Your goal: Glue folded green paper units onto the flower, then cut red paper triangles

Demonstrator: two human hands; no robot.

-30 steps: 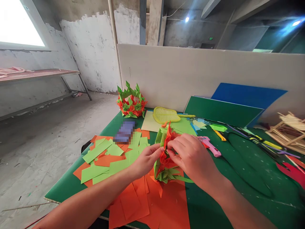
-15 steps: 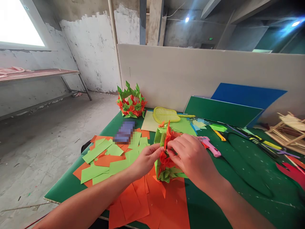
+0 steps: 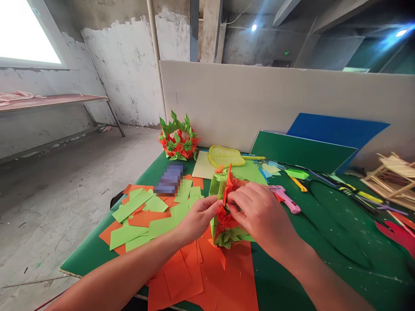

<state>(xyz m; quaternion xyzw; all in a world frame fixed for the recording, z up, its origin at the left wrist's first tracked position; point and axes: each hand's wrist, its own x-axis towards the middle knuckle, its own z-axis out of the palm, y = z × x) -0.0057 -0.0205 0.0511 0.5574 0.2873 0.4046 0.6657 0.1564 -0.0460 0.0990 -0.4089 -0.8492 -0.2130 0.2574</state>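
Note:
A folded-paper ring of green and orange flowers [image 3: 223, 224] stands on its side over orange sheets in front of me. My left hand [image 3: 202, 214] pinches an orange paper flower [image 3: 229, 185] on the ring, its thumb and fingertips at the petals. From the other side my right hand [image 3: 256, 207] closes its fingers on the same flower and covers part of the ring. The fingertips of both hands almost meet. Loose green paper pieces [image 3: 160, 226] and an orange sheet [image 3: 233, 276] lie beneath and to the left.
A finished-looking green and orange paper crown [image 3: 178, 138] stands at the table's far left corner, behind a blurred-out phone-like rectangle [image 3: 169, 179]. Right of my hands lie a pink glue gun [image 3: 287, 199] with its cord and an orange cutter [image 3: 298, 184]. A wooden stick frame [image 3: 392, 177] sits far right.
Almost nothing differs. Both hands keep their hold on the orange flower, and the ring stays in the same place.

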